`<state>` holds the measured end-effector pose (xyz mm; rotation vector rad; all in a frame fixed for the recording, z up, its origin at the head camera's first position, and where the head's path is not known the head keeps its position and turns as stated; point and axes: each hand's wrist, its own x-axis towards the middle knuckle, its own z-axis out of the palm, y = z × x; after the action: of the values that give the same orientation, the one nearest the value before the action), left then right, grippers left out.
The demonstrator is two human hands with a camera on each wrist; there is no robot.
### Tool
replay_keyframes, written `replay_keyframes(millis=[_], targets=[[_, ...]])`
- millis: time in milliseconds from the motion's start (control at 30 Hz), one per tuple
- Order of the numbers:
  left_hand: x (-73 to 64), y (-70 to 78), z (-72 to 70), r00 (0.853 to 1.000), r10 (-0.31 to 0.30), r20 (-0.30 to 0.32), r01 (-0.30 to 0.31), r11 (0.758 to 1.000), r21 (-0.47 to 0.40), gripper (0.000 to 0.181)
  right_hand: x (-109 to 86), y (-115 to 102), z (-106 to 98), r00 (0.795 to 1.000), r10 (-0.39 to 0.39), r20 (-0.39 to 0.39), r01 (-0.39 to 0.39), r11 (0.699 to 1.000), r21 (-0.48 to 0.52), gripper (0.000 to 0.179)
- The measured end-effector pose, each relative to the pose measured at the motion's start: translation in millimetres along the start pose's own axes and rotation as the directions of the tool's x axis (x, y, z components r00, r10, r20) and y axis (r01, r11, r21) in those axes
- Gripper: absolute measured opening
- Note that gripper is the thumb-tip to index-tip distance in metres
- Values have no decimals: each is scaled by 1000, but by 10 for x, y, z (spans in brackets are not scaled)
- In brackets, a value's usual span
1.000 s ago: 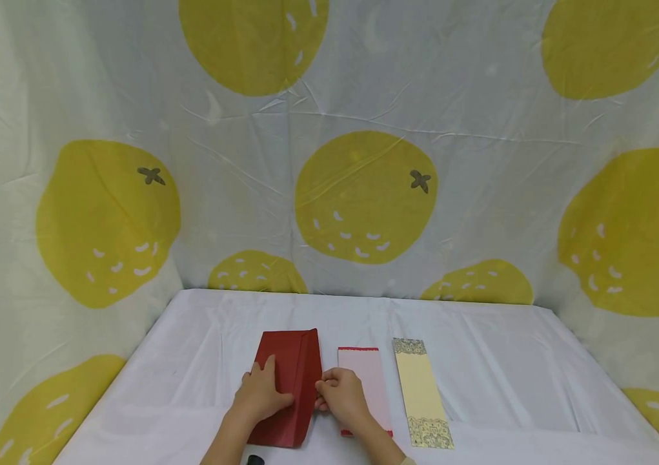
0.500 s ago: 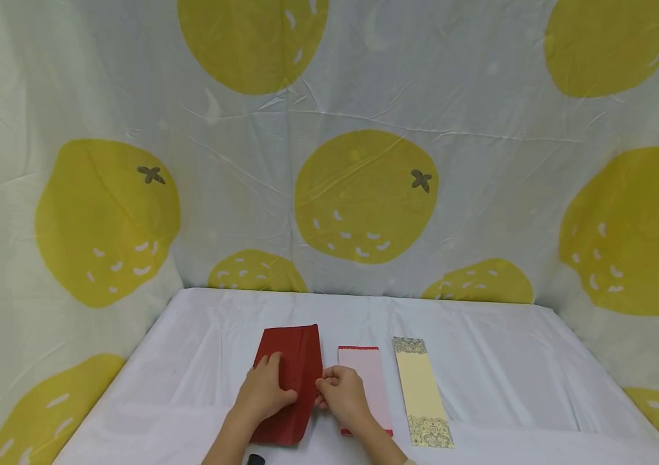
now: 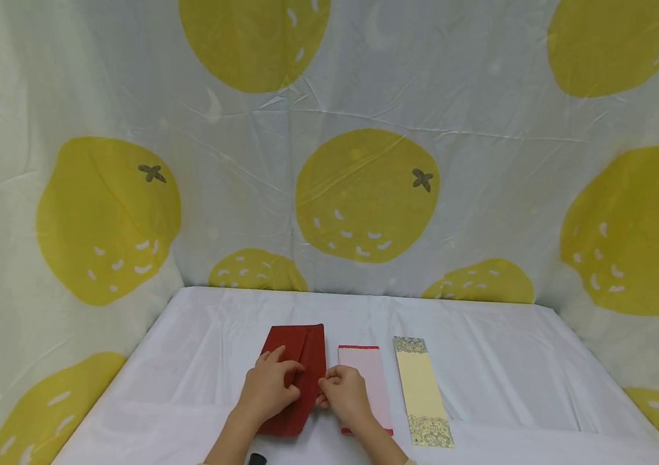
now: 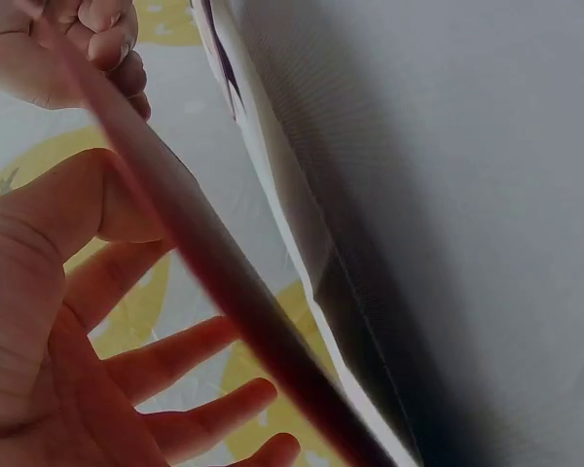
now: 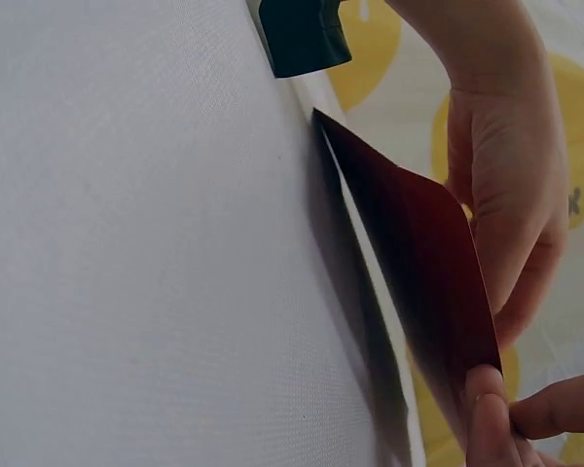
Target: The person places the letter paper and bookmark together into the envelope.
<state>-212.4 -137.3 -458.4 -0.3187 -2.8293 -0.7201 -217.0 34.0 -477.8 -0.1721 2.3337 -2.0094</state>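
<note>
A red paper envelope (image 3: pixel 288 334) with a long flap along its right side lies tilted in front of me. My left hand (image 3: pixel 265 387) rests over its face, the index finger and thumb near the flap fold. In the left wrist view the other left fingers (image 4: pixel 190 355) stretch out apart, tips at the red paper. At the right edge, my right hand (image 3: pixel 345 394) pinches the envelope between thumb and fingers. The right wrist view has the red sheet (image 5: pixel 438 263) standing up at a slant from the white cloth, with the right fingertips (image 5: pixel 487 413) on its edge.
Right of the envelope lie a pink paper slip (image 3: pixel 375 387) with red ends, partly behind the right forearm, and a cream strip (image 3: pixel 422 384) with patterned ends. A small black object (image 3: pixel 257 459) is at the front edge. Lemon-print cloth (image 3: pixel 364 194) hangs behind.
The envelope has shifted slightly right and away from me. My left hand has moved right with it, its index finger now bent toward the flap. The right hand keeps its pinch.
</note>
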Motion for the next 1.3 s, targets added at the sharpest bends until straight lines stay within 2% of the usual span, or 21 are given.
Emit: replay_keyframes(millis=[133, 300, 633, 833, 933, 1067, 1167, 1300], targets=[[-8, 7, 4, 1000, -20, 17, 20, 1000, 13, 25, -3, 2, 2, 1000, -3, -3, 3, 1000, 1, 4], [-8, -3, 19, 1000, -27, -6, 28, 999, 25, 18, -13, -8, -18, 1000, -5, -15, 5, 1000, -11, 6], [-7, -16, 0, 995, 22, -101, -25, 999, -27, 18, 6, 7, -39, 999, 28, -20, -29, 999, -19, 6], [5, -57, -2, 992, 39, -117, -47, 996, -70, 19, 21, 28, -65, 1000, 23, -14, -23, 1000, -5, 5], [6, -83, -6, 996, 22, -82, -30, 995, -94, 22, 21, 28, -77, 1000, 30, -8, -30, 1000, -1, 5], [-3, -116, -39, 999, -35, 8, 35, 986, -165, 28, 17, 25, -89, 999, 52, -3, -52, 999, -13, 6], [-12, -138, -79, 995, -69, 78, 85, 968, -237, 32, 27, 31, -95, 998, 65, 2, -65, 998, -25, 7], [-12, -180, -125, 986, -68, 150, 113, 942, -317, 34, 33, 37, -106, 998, 67, 10, -67, 997, -24, 8]])
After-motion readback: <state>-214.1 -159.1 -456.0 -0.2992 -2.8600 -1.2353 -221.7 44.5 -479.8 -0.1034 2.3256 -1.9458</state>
